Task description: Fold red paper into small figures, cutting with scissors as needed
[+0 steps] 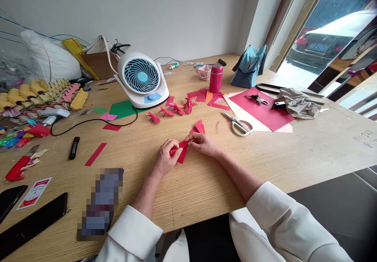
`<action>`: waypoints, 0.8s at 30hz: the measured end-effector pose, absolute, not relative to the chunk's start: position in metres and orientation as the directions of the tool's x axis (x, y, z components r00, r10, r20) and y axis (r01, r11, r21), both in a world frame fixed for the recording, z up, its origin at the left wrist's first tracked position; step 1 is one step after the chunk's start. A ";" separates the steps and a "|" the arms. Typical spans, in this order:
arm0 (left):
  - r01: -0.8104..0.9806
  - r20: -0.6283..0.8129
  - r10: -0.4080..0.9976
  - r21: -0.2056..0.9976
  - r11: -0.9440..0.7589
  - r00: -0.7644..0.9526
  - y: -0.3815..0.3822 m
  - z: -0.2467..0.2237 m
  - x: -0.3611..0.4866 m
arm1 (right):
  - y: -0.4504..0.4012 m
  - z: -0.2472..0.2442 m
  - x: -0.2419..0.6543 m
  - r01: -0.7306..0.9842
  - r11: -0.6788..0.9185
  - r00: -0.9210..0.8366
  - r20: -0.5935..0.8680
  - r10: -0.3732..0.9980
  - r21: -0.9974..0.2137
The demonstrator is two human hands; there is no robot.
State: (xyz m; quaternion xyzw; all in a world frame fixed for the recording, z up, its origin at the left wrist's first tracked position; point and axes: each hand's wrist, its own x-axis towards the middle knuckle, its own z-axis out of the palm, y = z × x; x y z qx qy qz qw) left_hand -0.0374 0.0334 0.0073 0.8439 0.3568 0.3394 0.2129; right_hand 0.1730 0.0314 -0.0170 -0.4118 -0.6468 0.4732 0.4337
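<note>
Between my two hands is a red paper strip (183, 154), partly folded, with one end hanging down below my fingers. My left hand (167, 156) pinches its left part between thumb and fingers. The fingertips of my right hand (203, 143) are closed on its upper right end. Just beyond my right hand lie folded red paper pieces (200, 126). Farther off, several small red folded paper figures (177, 109) stand in a row. A pair of white-handled scissors (240, 126) rests to the right with its blades slightly apart.
Behind the figures stands a white and blue fan (141, 77), its black cord running left. A pink thermos (216, 79), a blue bag (249, 66) and red paper sheets (265, 110) are at the back right. On the left lie a red strip (96, 154), a black marker (74, 148) and phones (35, 222).
</note>
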 end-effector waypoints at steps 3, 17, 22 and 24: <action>0.465 0.414 0.752 0.602 -0.649 0.513 0.033 0.006 -0.037 | 0.030 -0.015 0.173 0.131 0.199 -0.318 0.149 0.936 -0.971; 0.431 0.428 0.742 0.619 -0.657 0.516 0.034 0.006 -0.037 | 0.028 -0.013 0.172 0.102 0.190 -0.356 0.142 0.924 -0.977; 0.438 0.416 0.746 0.620 -0.651 0.519 0.035 0.004 -0.038 | 0.028 -0.011 0.172 0.088 0.169 -0.340 0.129 0.931 -0.982; 0.440 0.417 0.746 0.618 -0.651 0.519 0.036 0.003 -0.038 | 0.029 -0.011 0.172 0.085 0.169 -0.331 0.132 0.934 -0.982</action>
